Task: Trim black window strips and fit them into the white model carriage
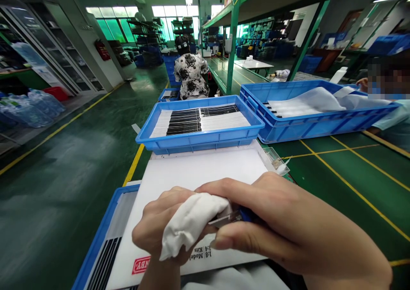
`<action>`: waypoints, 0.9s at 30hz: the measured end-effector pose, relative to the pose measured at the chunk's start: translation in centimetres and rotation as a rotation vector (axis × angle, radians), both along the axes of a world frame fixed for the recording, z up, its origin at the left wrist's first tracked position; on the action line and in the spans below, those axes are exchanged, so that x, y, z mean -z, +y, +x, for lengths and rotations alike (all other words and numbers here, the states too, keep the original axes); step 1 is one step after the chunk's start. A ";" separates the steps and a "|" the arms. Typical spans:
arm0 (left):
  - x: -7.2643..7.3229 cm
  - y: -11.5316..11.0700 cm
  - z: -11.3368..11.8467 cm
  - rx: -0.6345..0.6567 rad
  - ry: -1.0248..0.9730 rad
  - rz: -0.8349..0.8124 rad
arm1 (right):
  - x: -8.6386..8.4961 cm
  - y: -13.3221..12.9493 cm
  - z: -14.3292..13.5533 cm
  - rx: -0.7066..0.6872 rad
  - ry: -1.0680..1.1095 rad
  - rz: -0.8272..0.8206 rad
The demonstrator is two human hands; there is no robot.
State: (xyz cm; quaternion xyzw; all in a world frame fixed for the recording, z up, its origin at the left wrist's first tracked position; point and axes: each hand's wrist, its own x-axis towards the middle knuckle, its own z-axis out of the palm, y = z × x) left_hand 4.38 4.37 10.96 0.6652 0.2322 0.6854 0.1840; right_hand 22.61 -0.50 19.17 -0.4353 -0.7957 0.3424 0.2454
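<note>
My left hand point(160, 221) is closed round a crumpled white cloth point(188, 221), which hangs down over its fingers. Against it, my right hand point(269, 213) grips a knife point(238, 216) with a blue handle, its short metal blade pointing left and touching or nearly touching the cloth. Both hands are above a white board point(192, 170) with printed black text and a red logo along its near edge. The lower part of my left hand is partly behind the cloth.
Beyond the board, a blue tray point(200, 140) holds rows of black and white strips. A larger blue crate point(307, 125) stands right, another tray point(105, 221) lower left. One person point(191, 74) sits ahead; another is at far right.
</note>
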 end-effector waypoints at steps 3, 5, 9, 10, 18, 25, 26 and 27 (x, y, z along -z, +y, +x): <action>0.1 0.0 -0.2 0.026 0.081 0.046 | 0.0 0.0 0.1 -0.012 0.005 -0.005; 0.3 0.1 -0.5 0.052 0.117 0.065 | -0.1 0.1 0.2 -0.024 0.010 -0.007; 0.9 0.6 -1.0 0.105 0.158 0.079 | -0.4 0.2 0.2 -0.038 0.002 0.027; 1.1 0.7 -1.0 0.109 0.150 0.081 | -0.5 0.3 0.2 -0.040 0.000 0.042; 0.7 0.8 -0.6 0.118 0.085 0.115 | -0.6 0.2 0.1 -0.039 -0.008 0.058; -1.4 1.0 -0.2 0.190 -0.001 0.176 | -0.5 0.0 -0.1 -0.001 -0.063 0.073; -1.4 1.0 -0.2 0.186 -0.003 0.162 | -0.4 -0.1 -0.1 0.002 -0.066 0.075; -1.4 1.0 -0.2 0.177 -0.003 0.149 | -0.4 -0.1 -0.1 0.009 -0.071 0.079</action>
